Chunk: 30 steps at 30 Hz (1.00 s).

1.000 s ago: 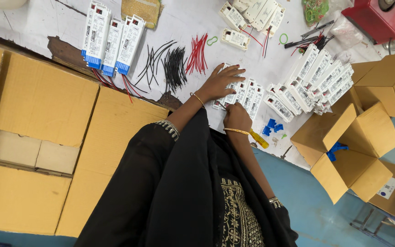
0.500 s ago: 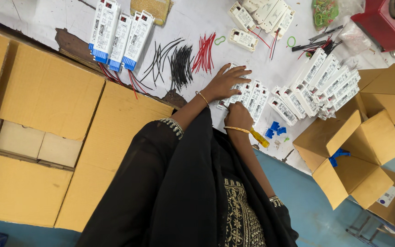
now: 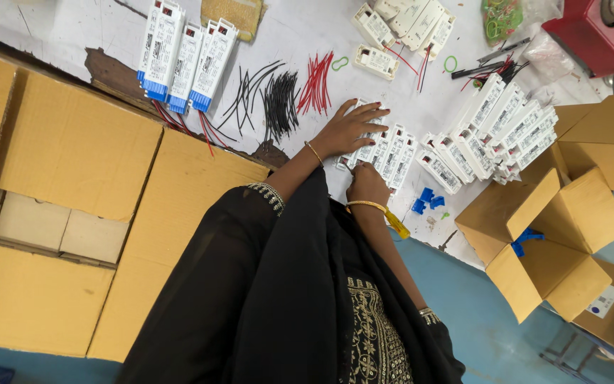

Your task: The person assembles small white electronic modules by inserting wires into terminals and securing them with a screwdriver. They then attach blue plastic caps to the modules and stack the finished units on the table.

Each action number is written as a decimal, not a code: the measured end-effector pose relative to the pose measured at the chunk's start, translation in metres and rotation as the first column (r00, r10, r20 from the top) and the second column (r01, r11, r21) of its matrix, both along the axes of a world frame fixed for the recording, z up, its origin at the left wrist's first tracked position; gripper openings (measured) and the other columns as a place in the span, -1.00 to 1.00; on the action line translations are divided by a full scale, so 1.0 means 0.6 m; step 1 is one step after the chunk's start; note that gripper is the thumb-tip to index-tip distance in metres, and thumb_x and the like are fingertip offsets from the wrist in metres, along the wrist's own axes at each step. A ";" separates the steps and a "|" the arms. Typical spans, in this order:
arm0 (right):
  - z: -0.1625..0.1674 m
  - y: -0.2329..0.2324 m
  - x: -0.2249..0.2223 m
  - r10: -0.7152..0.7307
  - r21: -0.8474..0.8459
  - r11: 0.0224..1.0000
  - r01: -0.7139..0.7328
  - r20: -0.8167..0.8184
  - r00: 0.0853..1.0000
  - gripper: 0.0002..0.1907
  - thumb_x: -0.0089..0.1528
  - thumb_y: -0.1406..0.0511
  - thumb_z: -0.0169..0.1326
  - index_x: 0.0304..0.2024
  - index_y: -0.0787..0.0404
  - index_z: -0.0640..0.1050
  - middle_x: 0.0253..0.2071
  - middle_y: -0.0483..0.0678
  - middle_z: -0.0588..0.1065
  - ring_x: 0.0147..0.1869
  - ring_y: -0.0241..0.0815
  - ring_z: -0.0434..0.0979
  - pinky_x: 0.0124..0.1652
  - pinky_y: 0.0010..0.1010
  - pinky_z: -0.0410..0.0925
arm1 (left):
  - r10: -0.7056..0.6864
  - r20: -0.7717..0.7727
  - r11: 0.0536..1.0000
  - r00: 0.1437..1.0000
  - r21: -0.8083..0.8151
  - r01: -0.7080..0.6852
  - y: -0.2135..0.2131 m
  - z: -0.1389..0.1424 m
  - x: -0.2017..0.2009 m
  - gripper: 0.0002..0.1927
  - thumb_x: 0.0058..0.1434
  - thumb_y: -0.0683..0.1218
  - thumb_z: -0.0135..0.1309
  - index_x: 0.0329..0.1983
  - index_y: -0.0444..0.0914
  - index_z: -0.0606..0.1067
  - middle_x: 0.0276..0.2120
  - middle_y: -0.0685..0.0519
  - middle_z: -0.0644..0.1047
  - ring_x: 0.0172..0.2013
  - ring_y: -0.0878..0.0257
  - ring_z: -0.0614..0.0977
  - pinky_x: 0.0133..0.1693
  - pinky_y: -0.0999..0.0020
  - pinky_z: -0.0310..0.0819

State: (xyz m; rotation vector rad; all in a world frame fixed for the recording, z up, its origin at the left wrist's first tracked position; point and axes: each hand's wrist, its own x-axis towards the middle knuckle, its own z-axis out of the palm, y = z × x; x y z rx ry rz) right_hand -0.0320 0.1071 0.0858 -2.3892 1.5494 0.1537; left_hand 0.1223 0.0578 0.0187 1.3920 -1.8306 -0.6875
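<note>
Since the earlier frames the hands have barely shifted; the left hand (image 3: 353, 128) stays spread flat, fingers wide, on the near end of a row of white rectangular modules (image 3: 385, 149), and the right hand (image 3: 367, 183) stays curled narrow at the row's lower edge. A yellow-handled tool (image 3: 394, 222) sticks out behind the right wrist at 5 o'clock; its tip is hidden under the hand, so I cannot tell whether the fingers grip it or what it touches. The row lies near the white table's (image 3: 300, 43) front edge, partly covered by both hands. At 10 o'clock from the left hand lie loose black wires (image 3: 275, 96) and red wires (image 3: 318, 82), beyond them a cluster of blue-ended modules (image 3: 182, 53). At 3 o'clock a second stack of white modules (image 3: 495, 131) fans out, its far end blurring together. An open cardboard box (image 3: 548, 235) sits at 4 o'clock, cut by the frame. Small blue clips (image 3: 426, 199) rest just beside the right hand.
</note>
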 end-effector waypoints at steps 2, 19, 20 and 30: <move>0.006 0.008 -0.022 -0.035 0.015 0.999 0.035 0.039 0.999 -0.86 0.21 0.38 0.10 -0.23 0.18 0.66 -0.16 0.02 0.56 -0.12 0.13 0.60 -0.17 -0.07 0.43 | -0.002 -0.002 1.000 1.000 -0.013 0.002 0.003 0.000 -0.003 -0.54 0.24 0.08 0.19 0.24 0.09 0.53 0.46 0.25 0.25 0.47 0.28 0.14 0.44 -0.03 -0.21; -0.065 -0.106 -0.290 -0.493 0.286 0.865 0.412 0.333 0.804 -0.61 0.19 0.11 0.27 -0.08 0.25 0.63 -0.45 0.05 0.59 -0.41 -0.20 0.57 -0.34 -0.38 0.40 | 0.569 -0.196 0.811 0.799 0.297 -0.505 0.025 -0.014 -0.116 -0.45 0.21 -0.10 0.16 0.23 -0.39 0.36 0.04 -0.23 0.40 0.08 -0.15 0.45 0.11 0.09 0.38; -0.063 -0.109 -0.294 -0.500 0.318 0.856 0.408 0.309 0.809 -0.61 0.17 0.10 0.29 -0.12 0.26 0.64 -0.45 0.04 0.59 -0.41 -0.21 0.57 -0.36 -0.39 0.40 | 0.565 -0.189 0.813 0.803 0.295 -0.502 0.016 -0.015 -0.125 -0.47 0.19 -0.11 0.16 0.20 -0.39 0.40 0.01 -0.23 0.41 0.07 -0.15 0.45 0.10 0.08 0.38; -0.033 -0.123 -0.263 -0.545 0.745 0.631 0.218 0.225 0.808 -0.59 0.26 0.11 0.21 -0.35 0.38 0.72 -0.51 0.01 0.59 -0.59 -0.40 0.29 -0.54 -0.50 0.17 | 0.411 -0.261 0.900 0.873 0.269 -0.343 -0.128 0.031 -0.124 -0.73 0.10 -0.13 0.17 -0.13 -0.28 0.64 -0.17 -0.09 0.57 -0.16 0.01 0.64 -0.04 0.20 0.52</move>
